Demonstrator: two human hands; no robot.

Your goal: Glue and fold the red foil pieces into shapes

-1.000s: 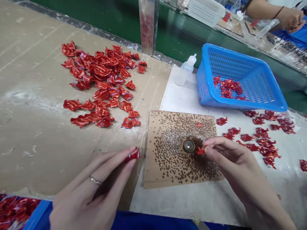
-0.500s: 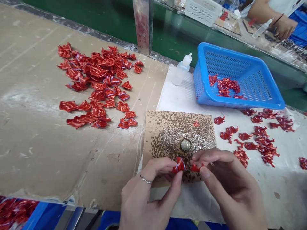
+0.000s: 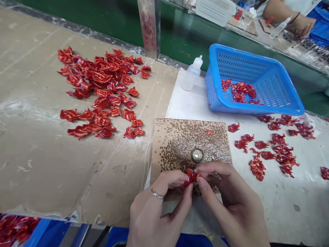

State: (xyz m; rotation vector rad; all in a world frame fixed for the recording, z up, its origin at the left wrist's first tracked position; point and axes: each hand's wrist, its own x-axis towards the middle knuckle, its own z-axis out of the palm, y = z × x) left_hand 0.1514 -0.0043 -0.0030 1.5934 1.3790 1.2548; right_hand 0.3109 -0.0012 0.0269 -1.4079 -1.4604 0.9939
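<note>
My left hand (image 3: 159,202), a ring on one finger, and my right hand (image 3: 231,202) meet at the near edge of a glue-spotted cardboard square (image 3: 177,137). Both pinch small red folded ribbon pieces (image 3: 191,175), pressed together between the fingertips. Just beyond the fingers sits a small round glue-filled cap (image 3: 197,155) on the cardboard. A large pile of red ribbon pieces (image 3: 100,89) lies to the left on the brown board. Smaller red pieces (image 3: 272,151) are scattered to the right.
A blue plastic basket (image 3: 282,92) holding a few red pieces stands at the back right, a small squeeze bottle (image 3: 191,73) beside it. A metal post (image 3: 149,27) rises behind. Another person's arm (image 3: 288,15) works at the far bench. More red pieces (image 3: 15,228) fill a bin at lower left.
My left hand came in from the left with its red piece, my right drew back from the glue cap, and the two pieces are now pressed together.
</note>
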